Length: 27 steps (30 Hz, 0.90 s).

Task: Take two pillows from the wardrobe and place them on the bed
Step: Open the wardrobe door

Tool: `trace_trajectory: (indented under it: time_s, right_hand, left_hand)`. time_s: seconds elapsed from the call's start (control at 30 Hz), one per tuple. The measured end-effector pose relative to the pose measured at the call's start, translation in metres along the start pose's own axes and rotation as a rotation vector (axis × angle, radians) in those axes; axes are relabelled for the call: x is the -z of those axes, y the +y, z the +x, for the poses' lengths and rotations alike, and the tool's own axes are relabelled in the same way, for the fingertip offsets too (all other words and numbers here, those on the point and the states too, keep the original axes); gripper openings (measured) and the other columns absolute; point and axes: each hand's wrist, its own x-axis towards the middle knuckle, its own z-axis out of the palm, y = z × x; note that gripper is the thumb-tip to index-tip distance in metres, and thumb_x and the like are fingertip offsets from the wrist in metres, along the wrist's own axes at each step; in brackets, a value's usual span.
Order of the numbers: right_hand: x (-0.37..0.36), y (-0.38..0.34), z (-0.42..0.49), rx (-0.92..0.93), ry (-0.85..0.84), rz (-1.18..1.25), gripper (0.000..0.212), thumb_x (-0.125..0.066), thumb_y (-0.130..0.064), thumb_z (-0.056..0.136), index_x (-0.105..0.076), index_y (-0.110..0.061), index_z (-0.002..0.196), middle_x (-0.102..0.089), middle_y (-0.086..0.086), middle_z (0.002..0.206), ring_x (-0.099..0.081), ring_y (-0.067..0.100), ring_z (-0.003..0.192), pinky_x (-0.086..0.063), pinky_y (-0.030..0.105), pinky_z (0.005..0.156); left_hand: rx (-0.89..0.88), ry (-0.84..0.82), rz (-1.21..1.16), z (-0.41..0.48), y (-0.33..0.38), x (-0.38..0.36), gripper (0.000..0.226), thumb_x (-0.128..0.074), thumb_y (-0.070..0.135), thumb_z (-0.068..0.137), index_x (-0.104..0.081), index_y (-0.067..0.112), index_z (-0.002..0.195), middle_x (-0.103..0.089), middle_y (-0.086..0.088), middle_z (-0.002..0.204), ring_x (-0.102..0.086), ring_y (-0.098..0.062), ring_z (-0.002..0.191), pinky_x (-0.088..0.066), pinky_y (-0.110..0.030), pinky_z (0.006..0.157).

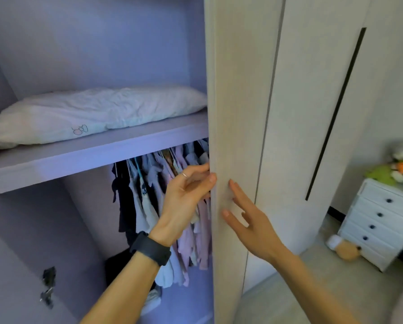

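Observation:
A white crumpled pillow [90,113] lies on the upper shelf [97,153] of the wardrobe, whose left side stands open. My left hand [186,195], with a black wristband, curls its fingers around the edge of the pale sliding door [237,113]. My right hand [249,218] lies flat, fingers spread, against the front face of that same door. Only one pillow shows; the bed is out of view.
Several shirts hang on a rail [167,195] under the shelf. At the right stands a white chest of drawers [380,225] with plush toys [396,164] on top and another toy [345,249] on the floor beside it.

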Motion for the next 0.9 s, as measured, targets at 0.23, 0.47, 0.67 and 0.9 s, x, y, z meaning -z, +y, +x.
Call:
trace_trajectory:
  time_s: [0.23, 0.47, 0.67, 0.9]
  right_hand:
    - [0.029, 0.005, -0.076, -0.086, 0.311, 0.121, 0.058, -0.064, -0.031, 0.091, -0.044, -0.040, 0.144, -0.052, -0.033, 0.138, -0.052, -0.004, 0.126, -0.049, 0.017, 0.098]
    - [0.074, 0.017, -0.109, -0.164, 0.663, -0.038, 0.048, -0.066, -0.028, 0.093, -0.055, -0.063, 0.122, -0.069, -0.030, 0.112, -0.065, -0.005, 0.106, -0.053, 0.018, 0.090]
    - [0.114, 0.037, -0.114, -0.277, 0.820, -0.204, 0.041, -0.065, -0.029, 0.095, -0.059, -0.028, 0.136, -0.073, -0.004, 0.109, -0.062, -0.020, 0.089, -0.042, 0.000, 0.079]
    - [0.160, 0.064, -0.103, -0.333, 0.826, -0.335, 0.034, -0.054, -0.033, 0.101, -0.051, -0.035, 0.135, -0.071, -0.008, 0.107, -0.069, 0.001, 0.085, -0.054, 0.020, 0.081]
  left_hand:
    - [-0.133, -0.321, 0.076, -0.013, -0.014, -0.061, 0.046, -0.062, -0.007, 0.087, -0.064, 0.018, 0.126, -0.069, 0.001, 0.125, -0.064, -0.017, 0.116, -0.051, -0.034, 0.098]
    - [-0.471, -0.423, 0.470, -0.004, -0.042, -0.128, 0.065, -0.055, -0.005, 0.089, -0.049, 0.029, 0.144, -0.055, 0.010, 0.138, -0.046, -0.002, 0.131, -0.036, -0.020, 0.110]
    - [-0.849, -0.491, 0.968, 0.030, -0.089, -0.172, 0.085, -0.062, 0.020, 0.090, -0.012, 0.035, 0.157, -0.013, 0.001, 0.165, -0.011, -0.025, 0.153, -0.019, -0.052, 0.120]
    - [-0.847, -0.519, 1.094, 0.053, -0.133, -0.224, 0.119, -0.083, 0.036, 0.074, 0.002, 0.036, 0.157, 0.010, -0.002, 0.166, 0.001, -0.029, 0.153, -0.022, -0.065, 0.114]
